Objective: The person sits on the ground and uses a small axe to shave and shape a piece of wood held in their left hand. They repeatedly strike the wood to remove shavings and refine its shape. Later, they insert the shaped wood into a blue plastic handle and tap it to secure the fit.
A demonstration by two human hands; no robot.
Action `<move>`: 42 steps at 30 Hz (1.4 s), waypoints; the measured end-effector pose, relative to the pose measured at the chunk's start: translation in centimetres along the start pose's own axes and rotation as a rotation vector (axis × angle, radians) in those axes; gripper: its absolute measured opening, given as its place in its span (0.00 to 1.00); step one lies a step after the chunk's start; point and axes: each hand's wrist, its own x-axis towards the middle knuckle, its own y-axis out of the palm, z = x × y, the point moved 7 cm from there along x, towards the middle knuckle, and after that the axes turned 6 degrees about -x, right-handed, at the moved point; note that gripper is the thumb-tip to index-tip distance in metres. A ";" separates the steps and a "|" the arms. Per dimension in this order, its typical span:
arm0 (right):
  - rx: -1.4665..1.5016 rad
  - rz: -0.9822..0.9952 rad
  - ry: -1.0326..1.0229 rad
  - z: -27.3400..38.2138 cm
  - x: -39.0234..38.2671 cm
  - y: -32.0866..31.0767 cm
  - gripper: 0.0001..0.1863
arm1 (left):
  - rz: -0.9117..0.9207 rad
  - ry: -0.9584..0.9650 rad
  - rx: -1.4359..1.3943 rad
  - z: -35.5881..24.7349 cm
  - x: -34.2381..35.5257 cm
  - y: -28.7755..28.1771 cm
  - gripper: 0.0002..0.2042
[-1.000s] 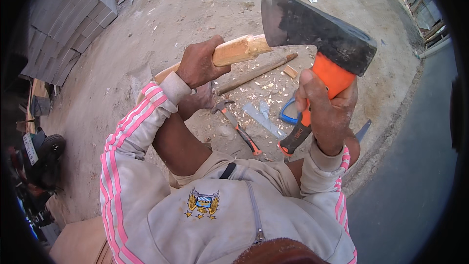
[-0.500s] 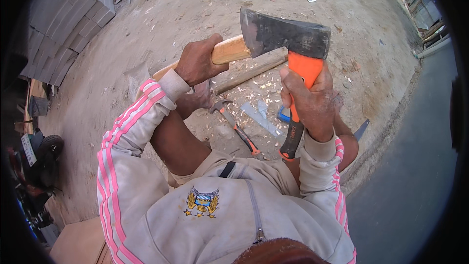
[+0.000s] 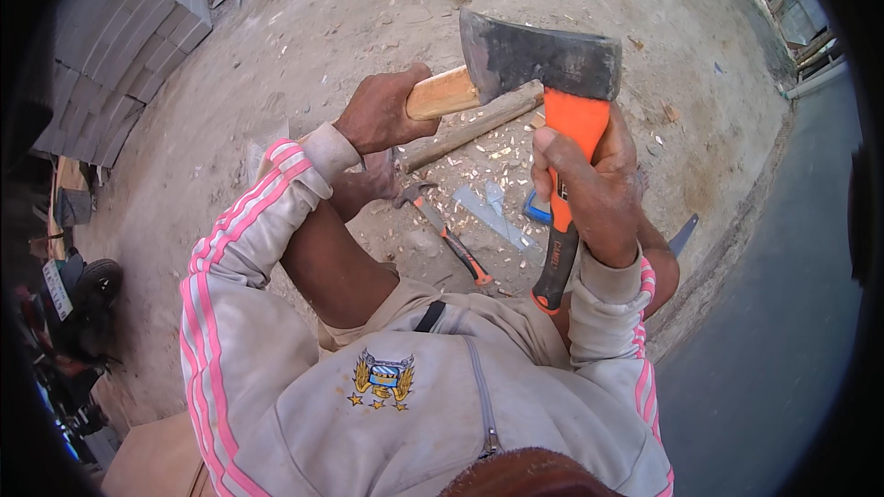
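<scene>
My left hand [image 3: 385,110] is wrapped round a pale piece of wood [image 3: 444,93] that points to the right. In my right hand [image 3: 599,189] is a hatchet, its orange and black handle [image 3: 564,221] gripped just below the head. The dark steel hatchet head [image 3: 543,53] has its blade turned left. Its lower blade corner meets or overlaps the right end of the wood; whether they touch I cannot tell. The wood's other end is hidden behind my left hand and sleeve. Beneath lies a round wooden pole [image 3: 474,133] on the ground.
Between my legs lie a claw hammer [image 3: 447,232], a clear flat ruler-like strip [image 3: 493,216] and a blue object [image 3: 537,209], among wood chips. A saw blade tip [image 3: 683,235] shows beyond my right knee. Grey blocks [image 3: 120,46] are stacked far left; a motorcycle [image 3: 78,304] stands at left.
My left hand and the wood have shifted slightly right. The hatchet's handle end has moved a little down and right, while its blade stays at the wood's end.
</scene>
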 end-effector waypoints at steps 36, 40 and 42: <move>-1.305 0.168 0.862 -40.1 -10.6 -17.1 0.42 | -0.074 0.224 -0.316 -7.2 2.1 -3.3 0.30; -1.280 -0.029 0.959 -42.3 -11.9 -22.4 0.41 | -0.032 0.224 -0.273 -7.4 1.8 -2.4 0.36; -1.330 -0.021 1.006 -43.9 -13.8 -23.7 0.38 | -0.015 0.195 -0.308 -6.6 1.8 -2.2 0.38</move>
